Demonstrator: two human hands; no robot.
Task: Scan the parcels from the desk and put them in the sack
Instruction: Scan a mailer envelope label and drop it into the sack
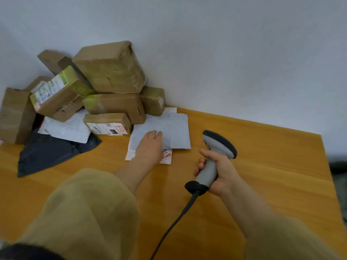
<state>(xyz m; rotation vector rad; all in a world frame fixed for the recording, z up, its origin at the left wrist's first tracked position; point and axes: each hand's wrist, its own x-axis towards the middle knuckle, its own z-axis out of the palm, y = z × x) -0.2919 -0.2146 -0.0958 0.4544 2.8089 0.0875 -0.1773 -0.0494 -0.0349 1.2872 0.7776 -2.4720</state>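
A flat white paper parcel [139, 135] lies on the desk under the left hand [150, 145], which rests on it; the fingertips bend out of sight, so I cannot tell whether they pinch it. A second white parcel [179, 130] overlaps it just right of that hand, and a third [65, 128] lies to its left on one crumpled dark grey plastic bag [52, 152]. Beyond the hand, eight taped cardboard boxes [109, 66] pile into the wall [225, 53] corner. The right hand [219, 171] grips one grey corded scanner [219, 145]; bare smooth wooden desk [262, 166] stretches right of it to the edge.
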